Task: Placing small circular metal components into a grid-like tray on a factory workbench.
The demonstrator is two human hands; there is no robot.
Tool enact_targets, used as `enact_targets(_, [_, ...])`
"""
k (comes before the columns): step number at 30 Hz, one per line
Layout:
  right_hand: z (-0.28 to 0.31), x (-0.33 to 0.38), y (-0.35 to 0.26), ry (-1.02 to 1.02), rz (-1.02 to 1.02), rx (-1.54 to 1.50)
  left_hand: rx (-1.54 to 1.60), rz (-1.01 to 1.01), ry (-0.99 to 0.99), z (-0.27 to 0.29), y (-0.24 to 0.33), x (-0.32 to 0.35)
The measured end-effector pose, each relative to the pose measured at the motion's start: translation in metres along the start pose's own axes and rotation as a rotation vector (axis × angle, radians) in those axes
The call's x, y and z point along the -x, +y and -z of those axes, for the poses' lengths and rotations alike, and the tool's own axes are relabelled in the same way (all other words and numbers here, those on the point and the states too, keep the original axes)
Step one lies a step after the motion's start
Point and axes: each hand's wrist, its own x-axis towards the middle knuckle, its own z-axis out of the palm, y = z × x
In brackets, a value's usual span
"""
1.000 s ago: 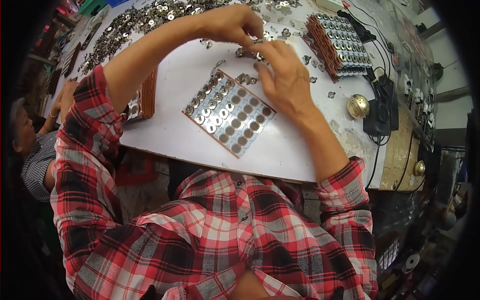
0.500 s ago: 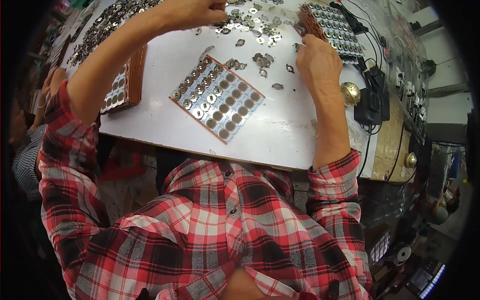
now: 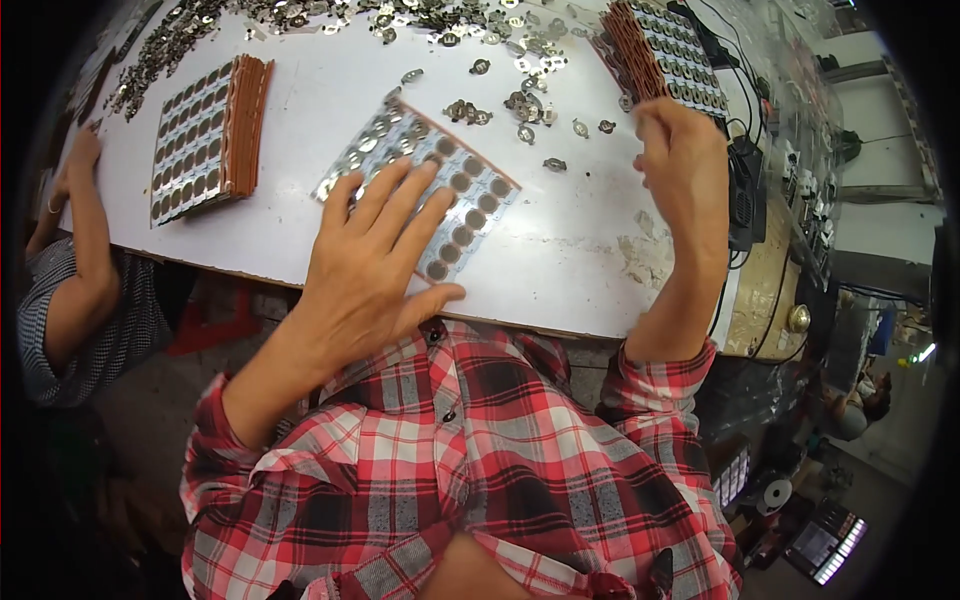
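My left hand (image 3: pixel 370 265) lies with fingers spread over a circuit board panel (image 3: pixel 472 222), covering its lower left part. The panel is pale blue with a reddish edge and lies tilted on the white table. Dark round pads show on its right side; shiny round metal clips (image 3: pixel 378 128) sit on its upper left part. My right hand (image 3: pixel 688 150) is raised over the table at the right, near the stacked panels, with its fingers curled inward. Whether anything is between those fingers is hidden.
Loose metal clips (image 3: pixel 524 105) lie beyond the panel, with a larger pile (image 3: pixel 430 15) farther back. One panel stack (image 3: pixel 250 130) stands at left, another (image 3: pixel 632 45) at far right. A black adapter (image 3: pixel 745 195) and cables lie at right. Another person's arm (image 3: pixel 88 220) rests at the left edge.
My left hand has come back from the far pile and down onto the panel. My right hand has moved away from the right stack, slightly nearer and to the right. The view has shifted.
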Motion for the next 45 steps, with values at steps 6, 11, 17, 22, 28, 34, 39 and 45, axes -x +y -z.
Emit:
enact_targets(6, [-0.016, 0.029, 0.019, -0.05, 0.085, 0.462, 0.051, 0.037, 0.148, -0.013, 0.002, 0.021])
enact_targets(11, [-0.002, 0.031, 0.001, 0.053, -0.138, -0.089, 0.112, -0.009, 0.151, -0.017, -0.006, 0.021])
enact_targets(17, [-0.013, 0.041, 0.041, 0.097, 0.114, 0.384, 0.172, -0.028, 0.155, -0.017, -0.002, 0.019])
enact_targets(22, [-0.01, 0.044, -0.015, -0.103, -0.219, -0.015, 0.204, -0.023, 0.172, -0.018, -0.004, 0.02])
enact_targets(28, [-0.042, 0.012, 0.01, 0.091, 0.261, 0.295, 0.199, -0.024, 0.171, -0.018, -0.004, 0.02])
enact_targets(34, [-0.044, 0.013, 0.002, 0.018, 0.26, 0.056, 0.22, -0.028, 0.199, -0.018, -0.006, 0.02])
enact_targets(39, [-0.045, 0.01, 0.012, 0.08, 0.177, 0.156, 0.295, -0.06, 0.308, -0.009, -0.015, 0.014])
enact_targets(45, [-0.045, 0.01, 0.01, 0.07, 0.219, 0.094, 0.051, 0.045, 0.427, -0.002, -0.036, -0.007])
